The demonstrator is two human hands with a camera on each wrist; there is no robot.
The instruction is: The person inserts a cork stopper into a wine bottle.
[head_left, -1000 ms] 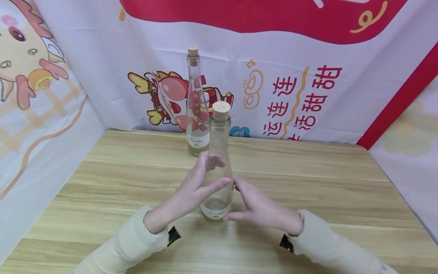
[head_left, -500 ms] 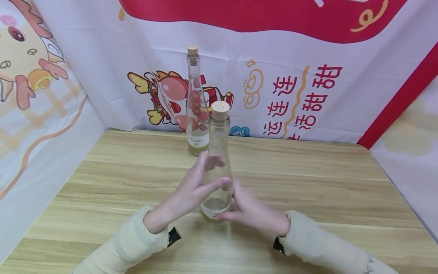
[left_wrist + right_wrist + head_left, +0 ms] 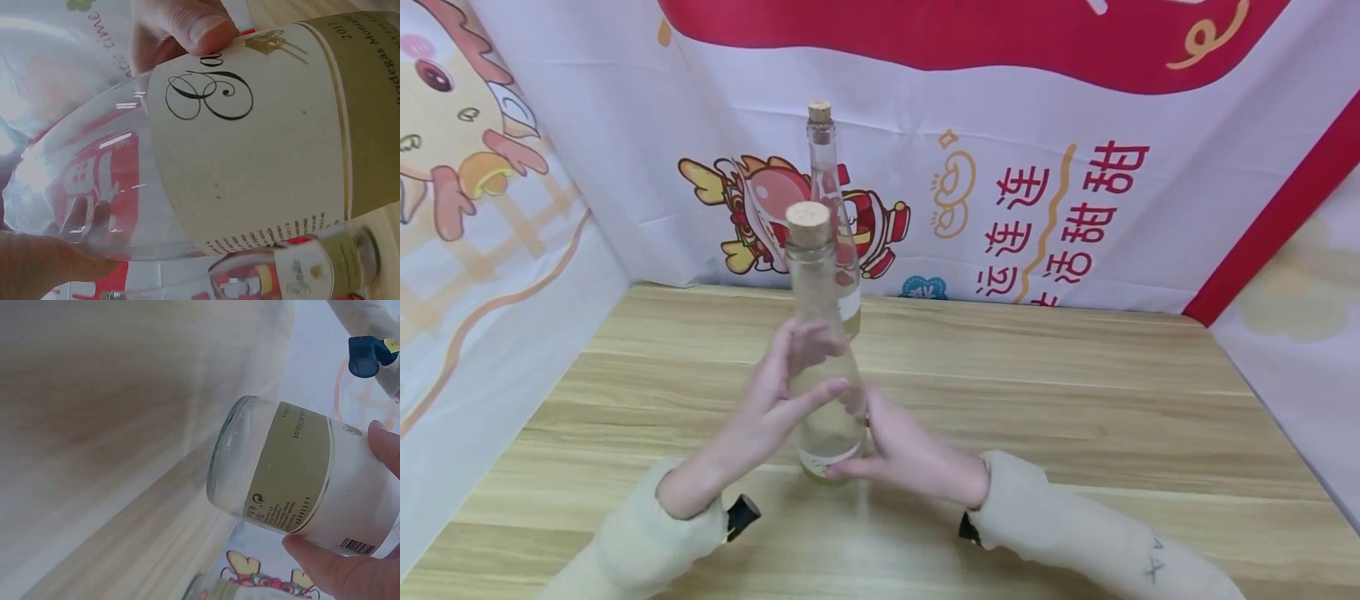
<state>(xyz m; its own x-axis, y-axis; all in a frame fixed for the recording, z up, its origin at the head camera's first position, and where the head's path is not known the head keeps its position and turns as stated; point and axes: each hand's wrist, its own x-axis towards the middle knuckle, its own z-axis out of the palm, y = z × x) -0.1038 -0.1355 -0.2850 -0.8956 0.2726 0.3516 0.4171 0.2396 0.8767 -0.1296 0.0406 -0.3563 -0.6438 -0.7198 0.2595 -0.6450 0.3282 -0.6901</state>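
A clear glass wine bottle (image 3: pixel 823 429) with a cork (image 3: pixel 808 225) in its mouth stands nearly upright between both hands. My left hand (image 3: pixel 763 400) grips its middle, thumb across the near side and fingers behind the glass. Lower down, my right hand (image 3: pixel 910 442) holds the bottle from the right, its thumb over the label. The left wrist view shows the cream label (image 3: pixel 262 144) with black script and an olive band. In the right wrist view, the bottle's base (image 3: pixel 228 456) shows beyond the green lower label (image 3: pixel 290 465).
A second corked bottle (image 3: pixel 850 308) stands at the back of the wooden table (image 3: pixel 1075 400), partly hidden behind the held one. Printed cloth (image 3: pixel 962 108) hangs behind and at the sides. Small dark devices (image 3: pixel 743 515) sit at the sleeve cuffs.
Both hands have moved left with the bottle, which now overlaps the back bottle in the head view. The right hand has closed in on the bottle's lower part.
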